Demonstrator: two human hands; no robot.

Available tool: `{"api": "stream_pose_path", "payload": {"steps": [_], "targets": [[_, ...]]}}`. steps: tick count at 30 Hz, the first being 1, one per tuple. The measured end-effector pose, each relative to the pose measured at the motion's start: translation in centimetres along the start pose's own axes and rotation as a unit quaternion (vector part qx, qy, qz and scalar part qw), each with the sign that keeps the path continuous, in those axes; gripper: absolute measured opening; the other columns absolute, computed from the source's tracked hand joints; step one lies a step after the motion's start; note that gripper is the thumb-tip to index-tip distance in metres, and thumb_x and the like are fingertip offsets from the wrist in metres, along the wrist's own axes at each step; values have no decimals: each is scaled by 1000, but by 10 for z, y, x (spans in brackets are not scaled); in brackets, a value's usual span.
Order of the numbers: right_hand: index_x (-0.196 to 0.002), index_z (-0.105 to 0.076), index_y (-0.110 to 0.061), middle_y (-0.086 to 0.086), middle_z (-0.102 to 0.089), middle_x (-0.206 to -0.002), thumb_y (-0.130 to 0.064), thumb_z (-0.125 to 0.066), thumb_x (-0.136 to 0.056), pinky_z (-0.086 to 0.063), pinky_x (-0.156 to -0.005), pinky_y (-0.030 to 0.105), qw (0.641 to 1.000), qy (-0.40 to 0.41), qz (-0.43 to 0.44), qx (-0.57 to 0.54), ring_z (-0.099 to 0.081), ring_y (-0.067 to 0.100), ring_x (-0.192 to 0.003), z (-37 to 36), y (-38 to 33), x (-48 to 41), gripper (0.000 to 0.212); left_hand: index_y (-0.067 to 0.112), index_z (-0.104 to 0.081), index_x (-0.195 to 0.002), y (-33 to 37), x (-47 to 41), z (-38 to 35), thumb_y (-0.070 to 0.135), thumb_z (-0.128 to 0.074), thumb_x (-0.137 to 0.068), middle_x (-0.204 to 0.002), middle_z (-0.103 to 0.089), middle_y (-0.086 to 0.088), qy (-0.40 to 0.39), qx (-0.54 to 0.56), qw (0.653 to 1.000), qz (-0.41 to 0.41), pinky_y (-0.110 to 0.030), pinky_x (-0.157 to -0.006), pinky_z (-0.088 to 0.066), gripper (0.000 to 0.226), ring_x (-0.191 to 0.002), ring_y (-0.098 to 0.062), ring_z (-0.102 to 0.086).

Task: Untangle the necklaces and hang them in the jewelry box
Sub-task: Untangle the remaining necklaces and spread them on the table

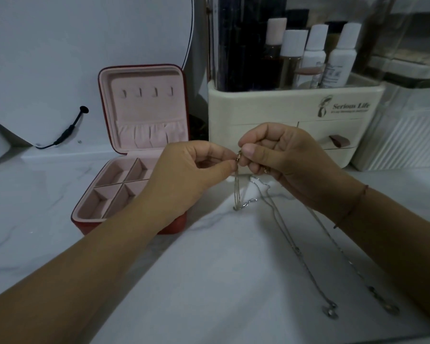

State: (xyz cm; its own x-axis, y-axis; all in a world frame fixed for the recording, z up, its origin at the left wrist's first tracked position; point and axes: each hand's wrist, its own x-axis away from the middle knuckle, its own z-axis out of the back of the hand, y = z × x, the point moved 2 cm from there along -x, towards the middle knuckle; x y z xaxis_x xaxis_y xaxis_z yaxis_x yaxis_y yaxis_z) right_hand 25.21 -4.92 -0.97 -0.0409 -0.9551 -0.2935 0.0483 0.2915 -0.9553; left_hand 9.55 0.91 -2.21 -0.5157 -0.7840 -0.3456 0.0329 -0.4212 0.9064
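Observation:
My left hand (191, 172) and my right hand (281, 157) meet above the counter, both pinching the clasp end of a gold necklace (238, 189) that hangs straight down between them. Two silver necklaces (286, 234) lie stretched on the marble counter below my right hand, running toward the front right, with pendants at their near ends. The red jewelry box (109, 184) stands open to the left, its pink lid upright with a row of small hooks (147, 92) that carry nothing.
A cream cosmetic organizer (271, 108) with bottles stands right behind my hands. A round mirror with a black cable (70, 130) is at the back left. A white ribbed container (405, 142) is at the far right.

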Motion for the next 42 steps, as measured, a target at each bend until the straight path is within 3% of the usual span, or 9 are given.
{"api": "stream_pose_path", "payload": {"steps": [6, 8, 11, 16, 24, 29, 31, 36, 42], "targets": [[-94, -63, -10, -7, -62, -64, -1, -55, -90, -42, -56, 12, 999, -23, -20, 38, -51, 2, -57, -3, 6, 0, 13, 14, -69, -76, -5, -2, 1, 6, -65, -85, -68, -64, -3, 2, -51, 999, 16, -14, -60, -43, 12, -62, -7, -54], [-99, -63, -9, -5, -68, -72, -1, -60, -88, -45, -60, 13, 998, -36, -37, 48, -59, 1, -63, -3, 8, 0, 14, 9, -70, -81, -4, -2, 1, 13, -63, -88, -76, -69, -12, -15, -47, 999, 23, -19, -67, -46, 11, -68, -10, -57], [-101, -65, -10, 8, -72, -89, -6, -67, -84, -47, -68, 21, 994, -42, -57, 81, -63, 11, -76, -2, 10, 0, 18, 11, -72, -85, -3, -1, 1, 22, -60, -90, -88, -73, -11, -27, -24, 999, 30, -20, -80, -48, 17, -80, -9, -64], [-94, -66, -5, 0, -67, -71, -5, -65, -85, -40, -53, 12, 994, -17, -62, 92, -52, -1, -53, 0, 7, 1, 9, 12, -71, -89, -8, -3, 2, 15, -69, -83, -94, -72, -14, -25, -2, 998, 63, -34, -89, -50, 7, -87, -20, -66], [-76, -65, -15, -7, -50, -53, -6, -64, -84, -31, -54, 21, 993, 15, -62, 104, -36, 8, -52, -2, 8, 0, 11, 16, -73, -88, -5, -3, 0, 26, -74, -77, -94, -73, -11, -24, 2, 998, 62, -42, -97, -49, 14, -97, -30, -66], [-86, -64, -8, -8, -61, -58, -4, -67, -82, -42, -55, 12, 995, -6, -36, 94, -55, 1, -54, -4, 5, 3, 6, 6, -72, -95, -6, -1, 0, 20, -74, -75, -96, -73, -14, -37, 41, 995, 81, -33, -93, -52, 24, -97, -28, -67], [-87, -67, -8, -1, -68, -70, -9, -70, -79, -48, -64, 15, 995, 0, -24, 99, -62, 5, -65, -2, 4, 3, 9, 5, -72, -94, -7, 0, 1, 23, -74, -69, -95, -73, -12, -34, 63, 994, 82, -27, -90, -53, 32, -94, -22, -69], [-86, -71, -12, 11, -73, -86, -10, -72, -79, -53, -80, 22, 991, 20, -17, 130, -68, 16, -79, 3, 7, 2, 7, 11, -72, -86, -7, -2, 0, 24, -69, -69, -83, -74, -2, -17, 80, 993, 82, -16, -79, -51, 21, -81, -8, -67], [-86, -70, -8, 6, -69, -77, -7, -70, -79, -49, -70, 18, 996, 11, -21, 83, -62, 10, -71, 0, 9, 1, 7, 15, -70, -85, -5, -3, 1, 21, -65, -80, -74, -67, 7, -29, 72, 994, 78, -12, -73, -47, 9, -72, 0, -59]]}}
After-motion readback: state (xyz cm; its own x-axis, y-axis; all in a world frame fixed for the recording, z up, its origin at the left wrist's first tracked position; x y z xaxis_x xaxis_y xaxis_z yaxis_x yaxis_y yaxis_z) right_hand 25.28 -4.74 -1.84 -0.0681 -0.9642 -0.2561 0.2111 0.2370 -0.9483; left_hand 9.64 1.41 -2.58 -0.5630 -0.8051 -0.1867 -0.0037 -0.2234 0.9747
